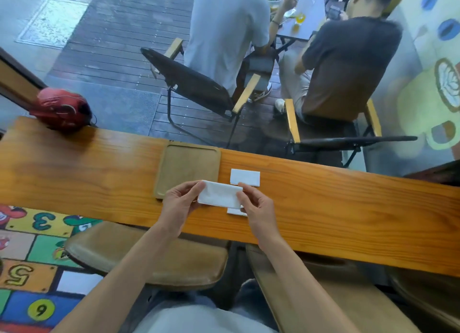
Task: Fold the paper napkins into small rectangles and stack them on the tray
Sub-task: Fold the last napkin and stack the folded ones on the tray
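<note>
From the head camera I see both hands raised just above a long wooden counter [323,196]. My left hand [178,203] pinches the left end of a white paper napkin [220,193], thumb on the near side and fingers closed around the edge. My right hand [256,208] clamps the right end the same way. The napkin is folded into a rectangle, held between the two hands and slightly rumpled. A folded napkin [245,177] lies flat on the counter just beyond it, and part of another white napkin [234,211] shows beneath my right hand, on the counter. The wooden tray [186,168] sits on the counter just left of the folded napkin, with no napkin on it. A red helmet [62,110] rests at the counter's far left end.
</note>
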